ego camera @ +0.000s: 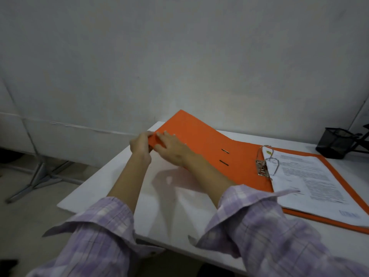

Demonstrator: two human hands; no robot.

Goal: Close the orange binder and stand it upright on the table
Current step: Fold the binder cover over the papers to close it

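- A white table point(171, 208) bears the work, its bare top running from 7 o'clock to 3 o'clock of the view under a plain wall.
- The orange binder point(201, 140) lies open across the table's centre and right; its front cover is raised off the surface at the left, tilted, apparently at the start of the fold towards closing.
- A stack of printed papers point(311, 180) rests on the back cover at 4 o'clock, threaded on the metal ring mechanism point(264, 162); the cover must swing over both.
- A black mesh pen holder point(335, 142) stands at 3 o'clock, just beyond the binder and likely clear of the fold.
- The right hand point(173, 148) lies on the cover's upper face near its free corner, fingers spread.
- The left hand point(140, 145) pinches that same corner at 9 o'clock, seemingly to lift it.
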